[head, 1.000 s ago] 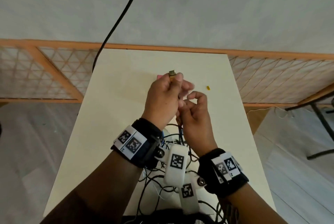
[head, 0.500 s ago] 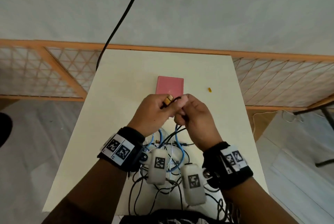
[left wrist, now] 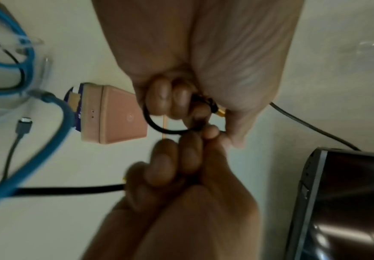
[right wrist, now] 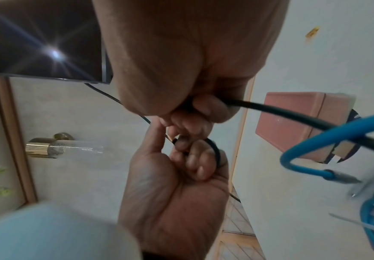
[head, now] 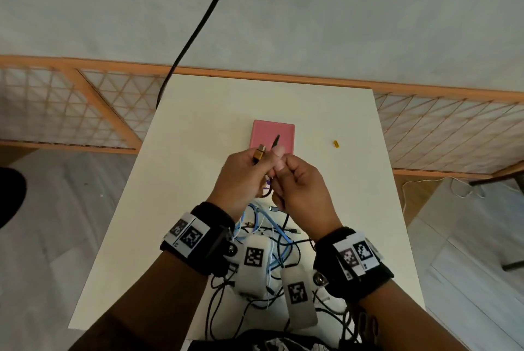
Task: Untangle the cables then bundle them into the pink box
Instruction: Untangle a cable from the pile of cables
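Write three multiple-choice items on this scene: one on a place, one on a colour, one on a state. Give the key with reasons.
1. Where is the pink box?
A. on the table beyond the hands
B. on the floor
C. in the left hand

2. What colour is the plug tip at the left hand?
A. green
B. gold
C. white

3. What is the right hand doing?
A. lying flat
B. hanging idle
C. gripping the black cable

Key: 1 A, the box lies past the knuckles; 2 B, the plug tip shines gold; 3 C, fingers curl round the cable.
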### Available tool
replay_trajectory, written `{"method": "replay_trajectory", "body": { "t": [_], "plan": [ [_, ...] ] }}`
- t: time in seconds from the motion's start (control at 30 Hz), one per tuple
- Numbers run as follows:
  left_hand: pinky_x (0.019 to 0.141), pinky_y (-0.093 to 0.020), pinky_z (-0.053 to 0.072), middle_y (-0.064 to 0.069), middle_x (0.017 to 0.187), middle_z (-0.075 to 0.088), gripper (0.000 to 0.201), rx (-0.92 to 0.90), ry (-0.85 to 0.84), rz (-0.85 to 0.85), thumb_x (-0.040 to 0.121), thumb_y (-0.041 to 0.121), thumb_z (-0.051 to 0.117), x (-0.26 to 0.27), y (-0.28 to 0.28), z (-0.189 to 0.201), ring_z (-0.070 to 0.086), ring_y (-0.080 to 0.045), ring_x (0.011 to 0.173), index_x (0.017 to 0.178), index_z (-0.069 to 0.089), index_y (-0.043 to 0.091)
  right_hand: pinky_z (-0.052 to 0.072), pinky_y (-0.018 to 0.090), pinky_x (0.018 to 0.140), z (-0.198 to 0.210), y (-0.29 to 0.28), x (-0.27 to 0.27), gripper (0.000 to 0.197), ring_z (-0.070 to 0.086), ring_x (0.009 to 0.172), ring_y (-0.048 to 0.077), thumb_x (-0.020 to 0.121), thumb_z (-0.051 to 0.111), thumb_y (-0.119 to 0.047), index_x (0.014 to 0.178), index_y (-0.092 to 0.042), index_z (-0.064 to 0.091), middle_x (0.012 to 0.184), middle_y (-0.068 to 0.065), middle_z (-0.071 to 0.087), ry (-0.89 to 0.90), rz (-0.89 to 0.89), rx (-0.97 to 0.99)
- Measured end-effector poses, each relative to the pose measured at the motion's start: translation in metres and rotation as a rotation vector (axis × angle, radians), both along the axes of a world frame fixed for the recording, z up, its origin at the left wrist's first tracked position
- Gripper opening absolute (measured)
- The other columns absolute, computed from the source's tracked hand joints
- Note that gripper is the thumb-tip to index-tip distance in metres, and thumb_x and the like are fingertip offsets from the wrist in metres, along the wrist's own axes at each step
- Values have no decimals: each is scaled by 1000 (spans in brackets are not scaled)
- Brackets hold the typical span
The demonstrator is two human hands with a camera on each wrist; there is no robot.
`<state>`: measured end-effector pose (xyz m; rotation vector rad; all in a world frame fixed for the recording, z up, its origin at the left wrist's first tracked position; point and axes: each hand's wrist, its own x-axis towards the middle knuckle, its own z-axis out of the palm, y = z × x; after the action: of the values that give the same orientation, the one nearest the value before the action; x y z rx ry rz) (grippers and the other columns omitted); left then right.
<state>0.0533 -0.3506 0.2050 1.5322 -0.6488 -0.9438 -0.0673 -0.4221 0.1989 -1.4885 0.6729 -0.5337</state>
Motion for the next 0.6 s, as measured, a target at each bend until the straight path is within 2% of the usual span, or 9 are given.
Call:
{"method": "replay_trajectory", "body": {
  "t": [0.1, 0.17, 0.2, 0.23, 0.3, 0.37, 0.43, 0.5, 0.6],
  "plan": [
    [47, -22, 36, 4, 54, 55, 38, 13, -120, 175, 101, 29, 66, 0, -10, 1, 46, -10, 45, 65, 67, 15, 44, 29, 48, 2, 3, -2, 35, 49, 45, 22, 109, 47, -27, 84, -7, 59, 55, 1, 52, 62, 47, -23],
    [48, -23, 35, 9, 49, 52, 36, 23, -49, 369, 102, 30, 62, 8, -19, -1, 44, -9, 42, 71, 68, 12, 46, 30, 53, 2, 5, -6, 40, 52, 51, 23, 109, 46, -28, 81, -3, 58, 59, 7, 53, 96, 115, -8],
    [50, -24, 34, 11, 50, 50, 37, 12, 6, 420, 101, 37, 62, 13, -21, 0, 42, -8, 43, 77, 69, 9, 45, 28, 54, 0, 7, -7, 40, 51, 53, 23, 110, 45, -27, 82, -2, 57, 60, 8, 51, 97, 132, 6],
    [52, -25, 34, 8, 54, 52, 44, -1, 68, 382, 98, 48, 63, 17, -20, 0, 43, -9, 46, 84, 69, 6, 44, 27, 53, -3, 9, -8, 38, 49, 53, 23, 110, 44, -25, 83, -2, 56, 60, 8, 48, 93, 130, 17],
    [55, -27, 35, -5, 74, 59, 58, 20, 153, 132, 89, 68, 64, 19, -15, 0, 46, -14, 54, 93, 74, 10, 41, 29, 50, -11, 11, -9, 35, 43, 48, 21, 110, 44, -21, 82, -4, 55, 57, 4, 43, 87, 91, 29],
    [52, -26, 36, -22, 84, 58, 59, 21, 148, -72, 88, 67, 67, 12, -8, 1, 48, -17, 56, 93, 76, 9, 36, 28, 47, -17, 13, -9, 34, 35, 41, 15, 110, 45, -19, 80, -7, 55, 52, -3, 40, 86, 56, 57],
    [52, -23, 39, -30, 80, 58, 58, -19, 101, -121, 90, 61, 70, 8, -6, 1, 50, -20, 56, 93, 78, 3, 33, 27, 45, -18, 14, -8, 34, 32, 38, 11, 109, 45, -20, 79, -8, 55, 48, -8, 39, 96, 22, 98],
    [57, -22, 41, -19, 73, 60, 53, -42, 77, -162, 92, 54, 69, 11, -6, 0, 51, -19, 59, 101, 78, 2, 34, 27, 45, -13, 12, -9, 36, 34, 36, 11, 110, 45, -22, 78, -8, 55, 45, -9, 40, 104, -20, 102],
    [61, -23, 45, -1, 66, 63, 27, -8, -65, -120, 102, 26, 67, 7, -2, -6, 54, -17, 59, 102, 80, 3, 39, 30, 44, -8, 9, -9, 38, 39, 35, 15, 109, 44, -21, 78, -4, 57, 45, -3, 43, 129, -2, 22]
  ]
}}
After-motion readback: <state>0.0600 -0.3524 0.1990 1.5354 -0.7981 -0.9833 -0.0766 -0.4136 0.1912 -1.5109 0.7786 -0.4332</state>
